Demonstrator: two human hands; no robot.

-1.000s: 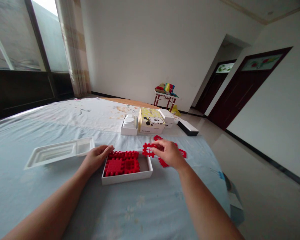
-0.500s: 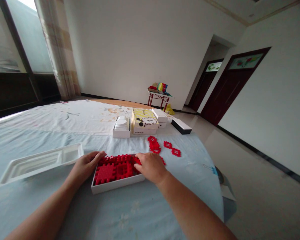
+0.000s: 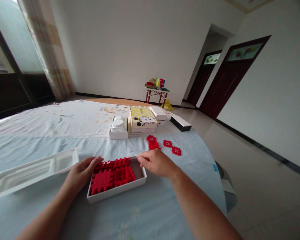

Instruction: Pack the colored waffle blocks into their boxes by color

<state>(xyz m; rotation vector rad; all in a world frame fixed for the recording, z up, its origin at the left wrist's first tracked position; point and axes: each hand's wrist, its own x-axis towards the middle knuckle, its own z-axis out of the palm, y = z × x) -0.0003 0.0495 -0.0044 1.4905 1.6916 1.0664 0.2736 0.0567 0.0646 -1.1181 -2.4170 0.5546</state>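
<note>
A shallow white box (image 3: 117, 190) stands before me on the blue cloth, holding red interlocking plastic blocks (image 3: 103, 180). The blocks are packed into its left and middle parts, while the grey floor of the right end shows bare. My left hand (image 3: 80, 171) is closed around the box's left end, its thumb along the rim by the blocks. At the far right corner, my right hand (image 3: 161, 163) pinches the rim; its lower fingers are hidden. Beyond that hand lie several loose red pieces (image 3: 153, 145), with flat red pieces (image 3: 176, 151) further right.
A white plastic tray (image 3: 37, 170) lies to the left. Further back stand a small box of white items (image 3: 118, 134), a yellow cartoon box (image 3: 143, 120), a white box (image 3: 158, 115) and a black-and-white box (image 3: 180, 123). The round table's edge (image 3: 222, 186) curves along the right.
My right hand has moved from over the red blocks to the box's right rim. The right end, which held red pieces under my hand, now shows its bare floor.
</note>
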